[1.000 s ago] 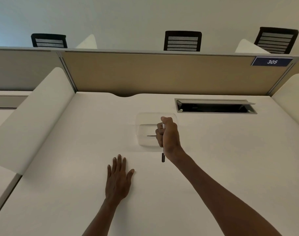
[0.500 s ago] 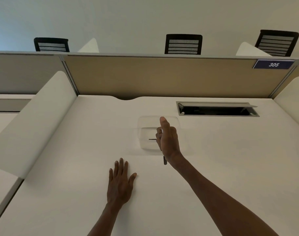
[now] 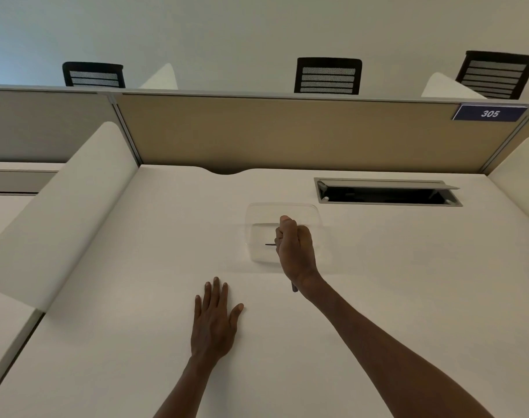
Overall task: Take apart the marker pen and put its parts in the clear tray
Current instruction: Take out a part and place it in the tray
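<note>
On the white desk [image 3: 377,297], seen from the head camera, the clear tray [image 3: 257,212] sits a little past the middle, just in front of the open cable hatch [image 3: 386,193] set into the desktop. Inside the tray lies 1 thin dark part [image 3: 270,244], lying roughly level and pointing left, its right end hidden behind the hand.

Right hand [image 3: 296,251] hangs over the right half of the tray, back of the hand toward the camera, fingers curled into a loose fist with the thumb raised on top. It grips the marker pen [image 3: 294,287], of which only a short dark end shows below the wrist, pointing back toward the person; the rest of the pen is hidden inside the fist, so I cannot tell which parts remain on it. Whether the hand touches the tray is not clear.

Left hand [image 3: 214,321] rests flat on the desk, palm down, well apart from the tray and nearer the person. Its fingers are straight and close together, the thumb spread out to the right, and it holds nothing.

Behind the desk stands a tan partition [image 3: 287,134] bearing a blue plate [image 3: 490,113] marked 305. Above the partition the backs of 3 black mesh chairs [image 3: 328,75] show against a pale wall
</note>
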A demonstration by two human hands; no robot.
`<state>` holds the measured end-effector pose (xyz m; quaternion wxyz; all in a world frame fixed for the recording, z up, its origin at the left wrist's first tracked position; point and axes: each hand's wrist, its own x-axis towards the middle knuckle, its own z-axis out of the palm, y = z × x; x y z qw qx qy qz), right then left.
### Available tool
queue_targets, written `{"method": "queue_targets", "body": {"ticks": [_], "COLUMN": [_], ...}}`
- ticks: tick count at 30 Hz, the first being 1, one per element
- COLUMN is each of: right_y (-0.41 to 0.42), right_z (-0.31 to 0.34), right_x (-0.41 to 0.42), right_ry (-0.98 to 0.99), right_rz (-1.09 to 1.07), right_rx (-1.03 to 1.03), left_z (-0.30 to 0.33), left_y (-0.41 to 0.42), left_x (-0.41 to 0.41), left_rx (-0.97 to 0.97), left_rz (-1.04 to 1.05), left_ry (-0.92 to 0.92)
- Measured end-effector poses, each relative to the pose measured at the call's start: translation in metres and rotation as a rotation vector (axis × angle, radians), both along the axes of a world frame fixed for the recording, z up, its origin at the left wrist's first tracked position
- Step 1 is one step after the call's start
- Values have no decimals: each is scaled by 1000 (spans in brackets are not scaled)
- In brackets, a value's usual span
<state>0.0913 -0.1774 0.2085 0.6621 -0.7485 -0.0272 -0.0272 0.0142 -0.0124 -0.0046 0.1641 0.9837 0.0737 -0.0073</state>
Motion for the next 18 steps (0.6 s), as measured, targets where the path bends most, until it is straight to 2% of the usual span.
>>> {"method": "queue_targets", "body": {"ticks": [14,18], "right_y": [1,1], "right_z": [-7,-12], "right_x": [0,4], "right_ry": [-8,35], "right_rz": [28,23], "right_rx": [-36,21], "left_z": [-6,-3], "left_y": [2,2], "left_x": [2,2], "left_rx": [-1,-12], "left_rz": [0,7], "left_ry": [-19,-30]}}
